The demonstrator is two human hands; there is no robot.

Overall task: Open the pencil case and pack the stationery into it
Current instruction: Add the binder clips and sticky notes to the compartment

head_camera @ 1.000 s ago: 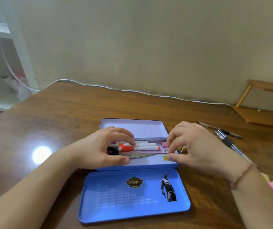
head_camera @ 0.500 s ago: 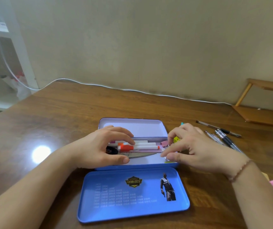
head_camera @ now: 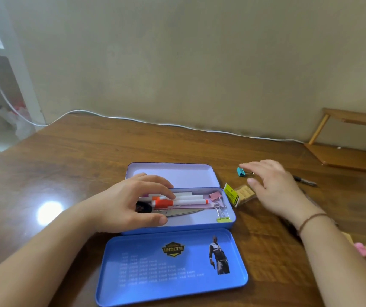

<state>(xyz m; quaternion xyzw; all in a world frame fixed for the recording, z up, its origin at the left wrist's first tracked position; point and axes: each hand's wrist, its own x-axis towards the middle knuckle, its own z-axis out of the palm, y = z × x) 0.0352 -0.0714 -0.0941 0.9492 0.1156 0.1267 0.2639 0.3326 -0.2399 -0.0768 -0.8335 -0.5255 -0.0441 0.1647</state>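
Observation:
The blue tin pencil case [head_camera: 199, 226] lies open mid-table, one lid [head_camera: 177, 282] flat in front of it and a pale one [head_camera: 177, 173] behind. Inside are orange-capped markers [head_camera: 184, 202], scissors [head_camera: 184, 212], a pink binder clip [head_camera: 215, 196] and a green binder clip [head_camera: 223, 219]. My left hand [head_camera: 129, 202] grips the case's left end, thumb on the front wall and fingers over the markers. My right hand [head_camera: 273, 187] hovers open to the right of the case, fingertips close to a teal binder clip [head_camera: 241, 171], above a small yellow-labelled packet [head_camera: 238, 193].
A dark pen [head_camera: 306, 181] lies partly hidden behind my right hand. Pink and yellow pieces [head_camera: 361, 249] sit by my right forearm. A wooden stand [head_camera: 350, 151] is at the back right. A white cable [head_camera: 155, 123] runs along the wall, and white shelves [head_camera: 0, 85] stand on the left.
My right hand left the case's right end and moved right and away toward the teal clip, its fingers spreading. The green clip now lies in the case. My left hand stayed put.

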